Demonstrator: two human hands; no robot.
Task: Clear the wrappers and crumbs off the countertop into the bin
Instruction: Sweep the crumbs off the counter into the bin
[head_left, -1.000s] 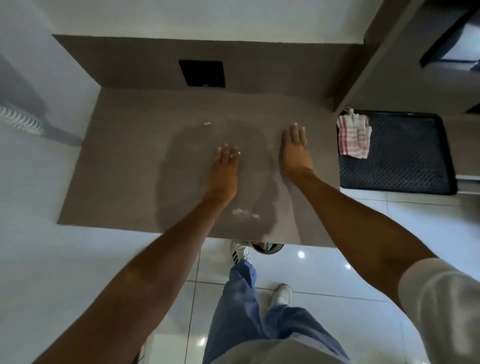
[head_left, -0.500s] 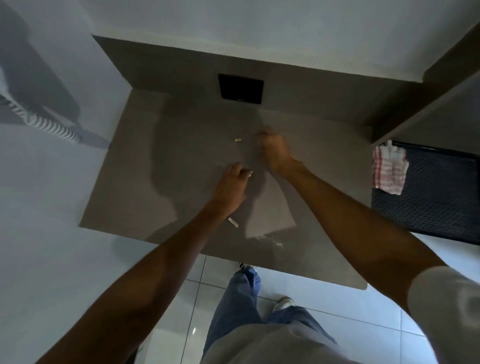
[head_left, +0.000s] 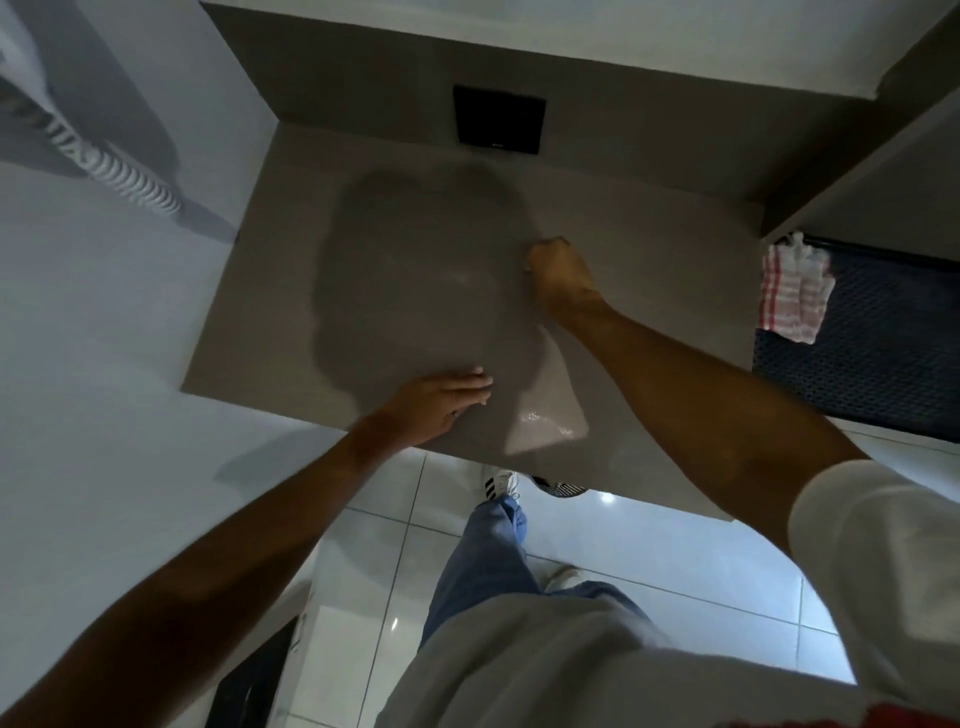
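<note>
Head view, looking down. At the bottom of the frame, the person's legs and shoes stand on the tiled floor; a dark striped rim (head_left: 558, 487), possibly the bin, peeps out below the near edge of the bench (head_left: 291, 291). Just above that edge, lower centre, the left hand (head_left: 434, 402) lies flat and spread, palm down, fingers pointing toward the right of the frame, holding nothing visible. Immediately to its right, a small glossy patch (head_left: 545, 423) catches the light (whether clear wrapper or wet smear cannot be told). Farther up, centre right, the right hand (head_left: 556, 273) is closed into a fist on the bench; what it encloses, if anything, is hidden. No loose wrappers or crumbs are discernible on the shadowed surface. Judged spatially, the glossy patch lies between both hands, nearer the left, so a short rightward sweep would reach it. At the right edge, a checked cloth (head_left: 792, 293) rests on a dark mat (head_left: 883, 364); at the top, a black wall plate (head_left: 498, 119).
</note>
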